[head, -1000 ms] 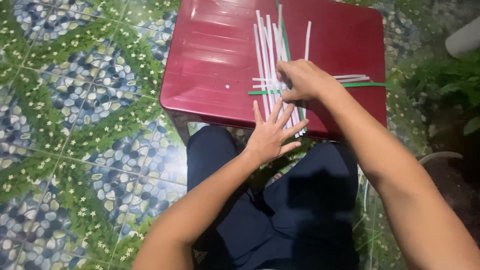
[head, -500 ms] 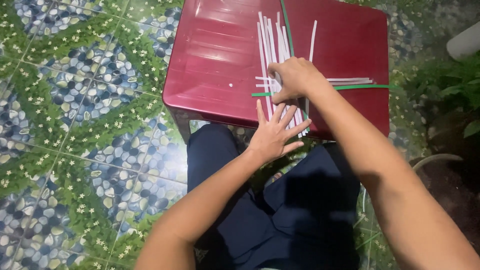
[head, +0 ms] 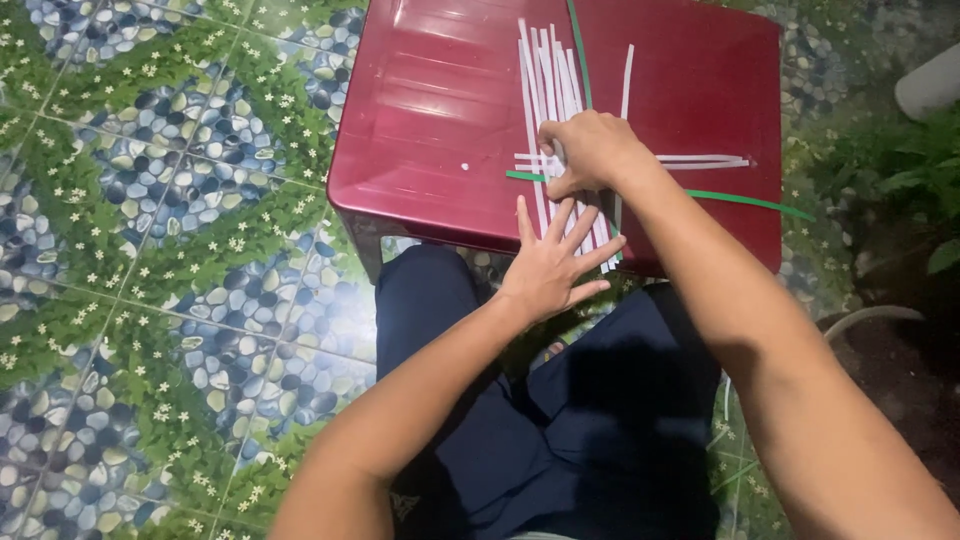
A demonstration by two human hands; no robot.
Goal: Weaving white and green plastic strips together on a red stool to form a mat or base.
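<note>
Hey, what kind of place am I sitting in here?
Probably a home patio or yard, not a workshop. The floor tiles carry a pebble-and-grass pattern, green plants grow at the right edge, and the work surface is a low red plastic table with paper strips laid across it.

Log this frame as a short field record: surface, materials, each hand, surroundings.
Surface: dark red plastic table
Materials: long white paper strips lying lengthwise, crossed by white ones and a thin green strip
Left hand: fingers spread, pressing the near strip ends at the table edge
Right hand: curled over the crossing
Surroundings: green and blue patterned floor tiles
</note>
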